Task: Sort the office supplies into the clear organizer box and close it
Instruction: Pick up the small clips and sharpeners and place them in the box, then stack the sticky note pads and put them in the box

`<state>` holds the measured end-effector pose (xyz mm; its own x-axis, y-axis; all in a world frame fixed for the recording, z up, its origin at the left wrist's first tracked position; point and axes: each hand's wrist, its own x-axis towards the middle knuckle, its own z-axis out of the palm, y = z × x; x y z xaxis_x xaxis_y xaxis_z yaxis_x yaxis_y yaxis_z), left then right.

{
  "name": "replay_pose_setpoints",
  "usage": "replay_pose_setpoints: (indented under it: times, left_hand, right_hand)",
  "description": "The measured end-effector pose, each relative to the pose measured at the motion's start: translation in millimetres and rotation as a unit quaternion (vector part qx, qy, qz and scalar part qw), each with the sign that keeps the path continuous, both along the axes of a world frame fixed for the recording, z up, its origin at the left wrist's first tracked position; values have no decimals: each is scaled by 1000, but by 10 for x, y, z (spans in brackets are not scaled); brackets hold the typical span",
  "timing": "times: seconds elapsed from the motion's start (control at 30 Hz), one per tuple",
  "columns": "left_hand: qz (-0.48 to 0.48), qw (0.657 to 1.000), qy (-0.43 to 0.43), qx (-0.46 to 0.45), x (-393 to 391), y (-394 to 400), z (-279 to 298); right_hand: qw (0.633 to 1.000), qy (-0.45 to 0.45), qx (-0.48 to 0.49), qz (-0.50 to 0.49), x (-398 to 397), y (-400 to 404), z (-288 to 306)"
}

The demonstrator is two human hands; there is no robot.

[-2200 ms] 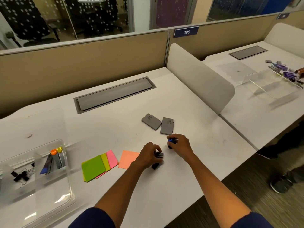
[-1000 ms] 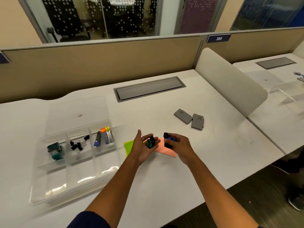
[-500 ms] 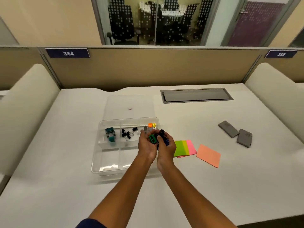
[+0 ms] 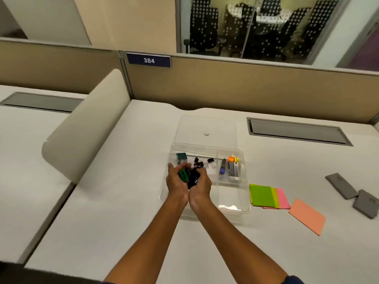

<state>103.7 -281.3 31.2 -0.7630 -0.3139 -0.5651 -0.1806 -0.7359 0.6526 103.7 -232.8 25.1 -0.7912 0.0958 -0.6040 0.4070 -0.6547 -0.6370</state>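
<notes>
Over the clear organizer box [image 4: 245,208], the left hand [image 4: 176,182] is gripping a green sharpener [image 4: 183,176] and the right hand [image 4: 200,184] a black-and-blue one [image 4: 193,180]. Binder clips [image 4: 202,162] are already sitting inside, while sticky notes [image 4: 268,196] and gray cases [image 4: 352,194] are waiting on the table [image 4: 123,222], the lid [image 4: 207,128] lying open.

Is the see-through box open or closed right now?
Open. The clear organizer box has no cover on; its lid lies flat on the desk behind it, and the compartments are uncovered.

white desk [image 4: 127,212] carries clear organizer box [image 4: 245,208] w/ its lid [image 4: 207,128] flat behind it, sticky notes [image 4: 266,196] just right of box, orange note [image 4: 307,217] nearby, two grey cases [image 4: 356,194] far right, touching.
</notes>
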Motion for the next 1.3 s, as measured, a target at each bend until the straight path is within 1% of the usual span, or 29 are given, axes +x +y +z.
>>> replay_pose_setpoints:
  times: [0.17,0.23,0.4,0.53,0.73,0.83,0.93,1.1,1.17,1.23,1.3]
  left_hand:
    - [22,1000,4,-21,37,-183,-23]
    - [19,999,3,-42,48,-237,-61]
    - [-8,985,-5,-173,61,-315,-134]
    - [-23,978,3,-208,31,-314,-100]
    - [-41,979,8,-201,-57,-175,-2]
    - [-63,984,36,-164,-113,26,12]
    - [-97,986,54,-123,-190,337,41]
    - [-176,978,75,-83,-333,961,53]
    - [-215,970,78,-80,-374,1209,55]
    - [-264,956,76,-97,-402,1483,56]
    - [-314,935,79,-145,-413,1740,35]
  right_hand:
    - [999,19,-24,35,-11,-192,-22]
    - [998,32,3,61,-16,-209,-47]
    - [985,69,115,111,-30,-163,-22]
    - [979,85,153,108,-26,-108,1]
    - [977,103,182,47,-121,179,47]
    - [978,102,184,9,-199,478,63]
    - [971,94,219,-34,-268,872,61]
    - [945,76,307,-82,-293,1655,-31]
    - [923,71,368,-88,-252,1970,-84]
    - [896,66,432,-76,-185,2302,-148]
    - [870,65,488,-35,-103,2635,-224]
